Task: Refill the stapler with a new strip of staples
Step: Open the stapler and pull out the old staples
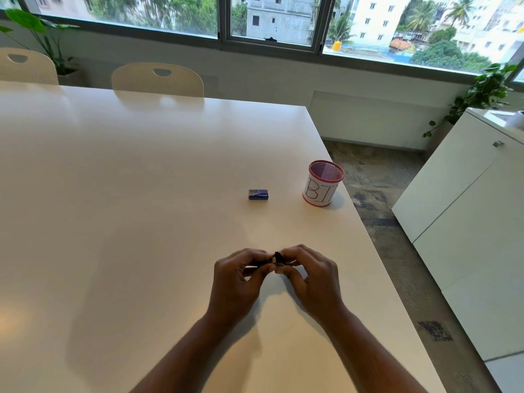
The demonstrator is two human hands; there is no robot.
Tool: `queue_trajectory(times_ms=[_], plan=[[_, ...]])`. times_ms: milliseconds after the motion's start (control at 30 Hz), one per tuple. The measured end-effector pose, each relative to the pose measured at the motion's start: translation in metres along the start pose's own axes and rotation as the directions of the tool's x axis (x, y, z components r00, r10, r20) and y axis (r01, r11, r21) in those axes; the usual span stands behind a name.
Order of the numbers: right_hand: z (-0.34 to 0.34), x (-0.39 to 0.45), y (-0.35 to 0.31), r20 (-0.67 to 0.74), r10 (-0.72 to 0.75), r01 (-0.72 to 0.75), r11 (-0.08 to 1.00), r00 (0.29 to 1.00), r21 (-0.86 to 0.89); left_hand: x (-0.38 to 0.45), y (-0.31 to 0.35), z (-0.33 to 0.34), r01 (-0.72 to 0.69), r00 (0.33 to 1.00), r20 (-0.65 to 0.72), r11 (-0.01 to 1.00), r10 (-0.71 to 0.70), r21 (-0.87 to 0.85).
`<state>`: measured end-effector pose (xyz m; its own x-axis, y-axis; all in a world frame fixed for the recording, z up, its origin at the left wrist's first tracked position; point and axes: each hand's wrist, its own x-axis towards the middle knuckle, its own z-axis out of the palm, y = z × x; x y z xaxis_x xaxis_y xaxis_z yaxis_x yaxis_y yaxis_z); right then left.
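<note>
I see bright daylight from the windows (272,21), soft glare on the desk (141,165), edges bowed.

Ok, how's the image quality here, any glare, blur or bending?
Head view: daylight from the windows puts soft glare on the table; wide-angle bending curves its edges; the stapler between the left hand and right hand is slightly blurred.

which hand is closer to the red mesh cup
Right. The right hand sits nearer the table's right edge, below the red mesh cup; the left hand is farther left. Both hold the small stapler.
</note>
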<state>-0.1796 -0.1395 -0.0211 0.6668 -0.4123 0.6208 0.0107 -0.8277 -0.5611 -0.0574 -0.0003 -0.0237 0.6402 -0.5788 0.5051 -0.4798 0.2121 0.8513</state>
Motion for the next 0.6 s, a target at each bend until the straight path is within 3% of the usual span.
queue_trajectory(times_ms=[167,600], plan=[[-0.001,-0.001,-0.003,0.009,-0.004,0.004,0.997,1.0,-0.071,0.0,0.003,0.002,0.017,1.0,-0.008,1.0,-0.017,0.001],[-0.001,-0.001,-0.006,0.021,0.045,-0.044,0.998,0.999,-0.055,-0.002,0.009,0.004,-0.009,0.999,-0.035,0.998,0.012,0.07]])
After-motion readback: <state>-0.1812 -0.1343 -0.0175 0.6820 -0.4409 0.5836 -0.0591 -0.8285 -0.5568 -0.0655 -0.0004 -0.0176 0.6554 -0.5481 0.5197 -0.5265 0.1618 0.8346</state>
